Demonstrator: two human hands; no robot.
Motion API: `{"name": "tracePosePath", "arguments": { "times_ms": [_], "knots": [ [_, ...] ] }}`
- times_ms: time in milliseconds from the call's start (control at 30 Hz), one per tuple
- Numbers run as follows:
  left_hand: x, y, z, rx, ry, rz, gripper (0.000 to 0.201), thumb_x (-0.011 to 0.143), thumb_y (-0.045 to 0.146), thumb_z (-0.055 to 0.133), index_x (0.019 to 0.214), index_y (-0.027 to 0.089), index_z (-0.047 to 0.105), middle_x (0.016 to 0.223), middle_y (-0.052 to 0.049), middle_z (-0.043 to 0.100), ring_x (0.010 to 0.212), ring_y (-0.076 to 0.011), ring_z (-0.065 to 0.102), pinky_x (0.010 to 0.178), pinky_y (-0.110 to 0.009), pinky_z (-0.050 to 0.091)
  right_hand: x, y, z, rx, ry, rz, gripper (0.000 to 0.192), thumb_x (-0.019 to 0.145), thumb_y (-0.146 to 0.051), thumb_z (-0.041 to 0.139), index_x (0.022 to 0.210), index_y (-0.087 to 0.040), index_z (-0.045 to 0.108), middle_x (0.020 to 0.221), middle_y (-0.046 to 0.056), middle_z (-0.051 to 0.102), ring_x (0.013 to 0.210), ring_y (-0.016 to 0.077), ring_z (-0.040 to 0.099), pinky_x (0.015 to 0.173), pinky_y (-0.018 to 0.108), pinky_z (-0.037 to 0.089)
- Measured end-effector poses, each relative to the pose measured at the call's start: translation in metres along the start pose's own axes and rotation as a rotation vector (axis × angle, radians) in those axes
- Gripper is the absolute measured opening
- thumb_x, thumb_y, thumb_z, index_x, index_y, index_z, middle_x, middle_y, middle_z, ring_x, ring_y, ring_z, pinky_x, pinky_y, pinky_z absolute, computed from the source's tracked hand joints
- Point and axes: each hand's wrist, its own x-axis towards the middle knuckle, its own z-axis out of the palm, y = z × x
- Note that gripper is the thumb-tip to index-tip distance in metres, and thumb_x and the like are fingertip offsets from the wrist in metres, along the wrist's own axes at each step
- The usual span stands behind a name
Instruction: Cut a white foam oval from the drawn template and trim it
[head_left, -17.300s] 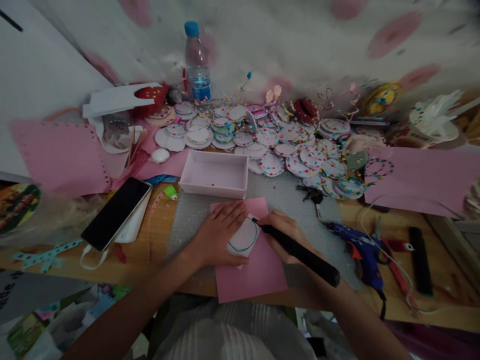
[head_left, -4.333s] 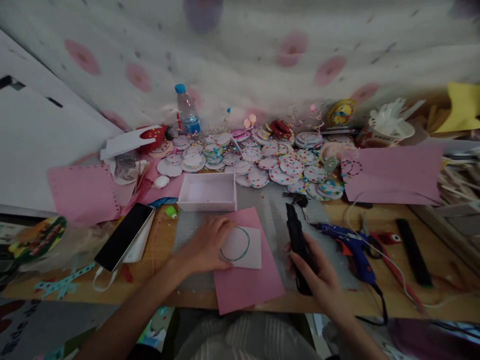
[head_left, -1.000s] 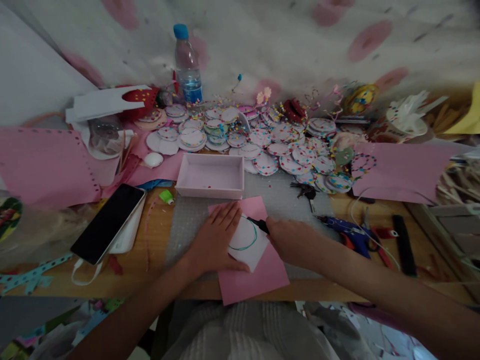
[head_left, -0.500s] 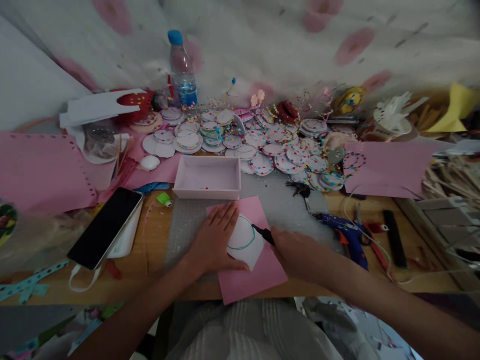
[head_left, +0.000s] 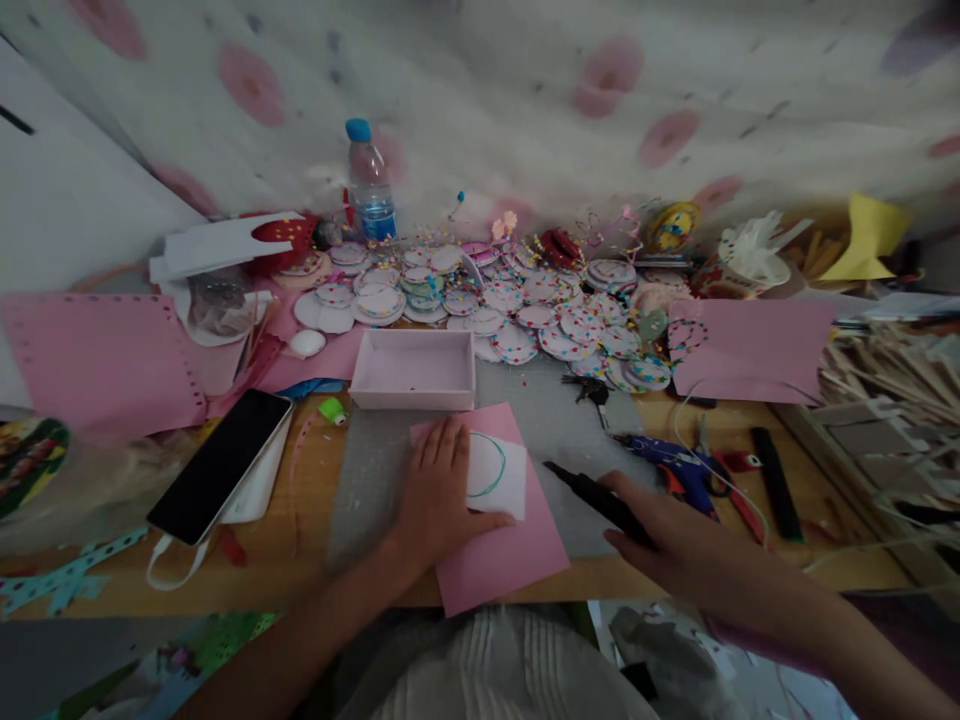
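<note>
My left hand (head_left: pixel 437 490) lies flat with its thumb spread, pressing on a small white paper (head_left: pixel 507 498). A green circle is drawn on this paper, partly covered by my fingers. Beneath it is a pink sheet (head_left: pixel 541 545), turned at a slant on a grey mat (head_left: pixel 375 520). Off to the right, my right hand (head_left: pixel 660 530) is closed around a black marker pen (head_left: pixel 600 498). The pen's tip points left and is apart from the white paper.
Behind the pink sheet stands an open pink box (head_left: pixel 414 398). Many decorated round paper pieces (head_left: pixel 540 317) are heaped at the back, near a water bottle (head_left: pixel 371 190). A phone (head_left: pixel 221 465) lies left; keys (head_left: pixel 592 392) and a blue glue gun (head_left: pixel 679 468) lie right.
My right hand has lifted the marker pen off the drawn circle and moved it right. Under my left hand the white paper has turned. The whole view has tilted up slightly.
</note>
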Motion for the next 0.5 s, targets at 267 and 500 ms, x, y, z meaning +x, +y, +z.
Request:
{"name": "tracePosePath", "arguments": {
  "times_ms": [267,500],
  "knots": [
    [-0.014,-0.020,-0.023,-0.056,-0.118,0.118,0.111,0.062,0.077,0.062,0.144,0.009,0.030,0.150,-0.022,0.031,0.139,-0.0360,0.027,0.113,-0.052,0.023,0.000,-0.005,-0.005,0.131,-0.052,-0.144,0.050,0.096,-0.027,0.036,0.146,-0.024,0.031,0.137,0.010,0.056,0.113,0.0221,0.062,0.092,0.037,0.052],
    [-0.005,-0.041,-0.015,-0.085,-0.113,0.219,0.103,0.069,0.078,0.054,0.146,0.014,0.029,0.149,-0.016,0.035,0.137,-0.0333,0.030,0.114,-0.049,0.017,0.004,-0.029,0.012,0.079,-0.167,-0.184,0.059,0.098,-0.024,0.034,0.152,-0.033,0.011,0.120,0.008,0.067,0.098,0.0225,0.068,0.080,0.035,0.055]
  ]
}}
